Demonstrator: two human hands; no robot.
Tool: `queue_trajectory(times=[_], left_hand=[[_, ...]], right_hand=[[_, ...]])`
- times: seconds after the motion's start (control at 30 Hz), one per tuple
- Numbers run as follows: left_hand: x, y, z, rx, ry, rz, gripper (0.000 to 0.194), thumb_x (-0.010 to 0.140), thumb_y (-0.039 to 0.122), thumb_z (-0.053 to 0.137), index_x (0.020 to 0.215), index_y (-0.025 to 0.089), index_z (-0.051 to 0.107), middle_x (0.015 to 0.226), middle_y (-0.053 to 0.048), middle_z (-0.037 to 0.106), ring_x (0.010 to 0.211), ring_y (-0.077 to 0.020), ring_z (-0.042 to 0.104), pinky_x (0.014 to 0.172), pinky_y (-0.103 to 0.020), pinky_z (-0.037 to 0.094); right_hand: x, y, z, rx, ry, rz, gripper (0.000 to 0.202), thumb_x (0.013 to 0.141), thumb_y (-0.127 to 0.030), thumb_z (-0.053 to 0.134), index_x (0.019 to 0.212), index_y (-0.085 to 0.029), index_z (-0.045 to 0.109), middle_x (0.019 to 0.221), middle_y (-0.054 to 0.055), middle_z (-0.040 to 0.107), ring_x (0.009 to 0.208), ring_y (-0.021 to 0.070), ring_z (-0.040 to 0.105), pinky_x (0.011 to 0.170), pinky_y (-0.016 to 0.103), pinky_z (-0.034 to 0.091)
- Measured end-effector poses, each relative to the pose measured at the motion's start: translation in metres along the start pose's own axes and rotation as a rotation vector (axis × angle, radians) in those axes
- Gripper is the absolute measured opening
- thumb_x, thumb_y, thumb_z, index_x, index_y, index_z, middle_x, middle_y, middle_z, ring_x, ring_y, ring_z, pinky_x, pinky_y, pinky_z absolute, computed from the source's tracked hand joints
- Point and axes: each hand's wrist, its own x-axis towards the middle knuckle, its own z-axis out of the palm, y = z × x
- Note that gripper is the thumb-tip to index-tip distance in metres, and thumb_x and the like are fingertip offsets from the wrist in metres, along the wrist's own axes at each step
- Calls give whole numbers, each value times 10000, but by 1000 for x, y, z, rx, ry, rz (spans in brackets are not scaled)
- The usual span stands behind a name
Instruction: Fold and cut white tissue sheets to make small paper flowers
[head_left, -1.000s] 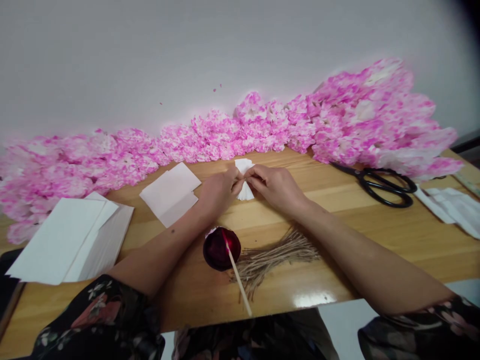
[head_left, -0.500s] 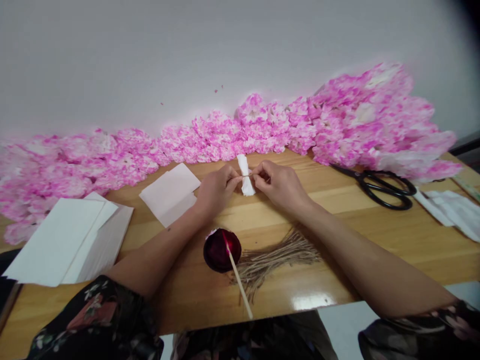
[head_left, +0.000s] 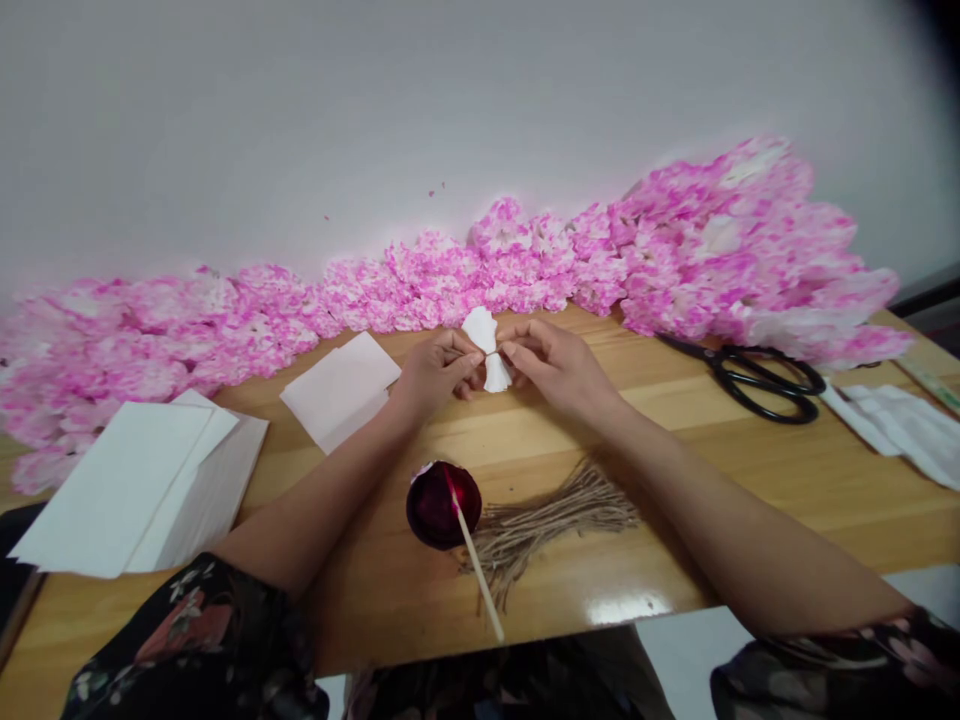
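Observation:
A folded white tissue paper [head_left: 480,327], cinched at its middle with a thin brown string, stands between my hands in a bow shape. Its upper and lower ends flare out like small fans. My left hand [head_left: 441,372] pinches it at the tied waist from the left, thumb and forefinger closed. From the right, the thumb and fingertips of my right hand [head_left: 556,362] close at the same waist. Whether string ends are also caught in the fingertips is too small to tell.
Pink-and-white paper flowers [head_left: 442,275] line the table's back. Paper stacks [head_left: 112,490] and loose sheets [head_left: 341,385] lie left. Nearer me are a bowl of dark red liquid [head_left: 427,515] with a stick [head_left: 480,575] and a bundle of brown strings [head_left: 555,515]. Black scissors [head_left: 772,380] lie right.
The paper's ends have spread wider and its top leans left. Both hands have come in closer to its tied middle; before, the fingertips were pulling outward at the string on either side.

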Motion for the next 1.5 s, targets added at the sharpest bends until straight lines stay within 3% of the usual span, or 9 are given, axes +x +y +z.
queue_trajectory(times=[0.13,0.27,0.43,0.57,0.8,0.97,1.13,1.3,1.5], left_hand=[[1,-2,0,-112,-1,1,256,785,320,722,791,145,536,608,4,649,519,-89,613,475,-189,497],[1,-4,-1,-154,-94,51,345,754,411,755,821,149,541,671,-12,677,569,-105,639,512,-212,509],[1,-3,-2,-149,-159,125,406,701,481,791,772,149,567,636,20,636,557,-82,588,538,-202,467],[3,-6,-3,-124,-239,40,443,694,531,779,800,140,601,628,-1,653,524,-100,587,506,-218,458],[2,-5,-5,-40,-236,-22,443,696,534,770,820,125,654,652,-25,683,511,-103,584,510,-227,468],[1,-2,-4,-31,-228,-61,407,694,478,782,846,128,644,703,-29,694,537,-108,605,485,-217,485],[0,2,-3,-72,-206,-71,383,705,448,781,821,141,583,639,4,651,486,-86,582,439,-192,471],[-1,9,-7,35,-239,-43,352,774,468,705,833,125,650,625,0,647,439,-58,534,419,-172,412],[-2,7,-9,165,-274,-20,305,818,417,642,696,146,573,554,26,565,449,-62,499,448,-179,392]], right_hand=[[1,1,-1,161,-59,107,283,886,-425,568,922,-161,661,853,44,675,675,138,591,627,278,476],[1,6,0,466,-194,216,405,861,-538,592,933,-159,715,937,82,707,786,167,631,710,300,516],[0,11,1,593,-181,341,452,789,-589,670,894,-155,735,906,95,730,788,190,642,732,324,506],[-2,7,1,647,-264,288,404,781,-531,712,954,-167,736,977,75,738,849,187,647,788,318,488],[0,2,1,769,-294,271,443,679,-346,838,1071,-194,697,964,42,746,819,179,677,813,338,508],[-2,1,0,734,-409,288,368,737,-361,795,1028,-163,687,870,60,742,752,183,683,811,375,518],[-2,7,-1,609,-318,265,287,723,-382,798,862,-157,687,769,23,702,725,148,639,703,278,486],[0,13,-2,602,-274,271,343,686,-423,814,847,-144,695,772,29,686,695,132,599,694,274,473],[0,5,-3,475,-283,227,352,671,-439,804,799,-143,662,732,8,661,665,131,573,656,273,451]])
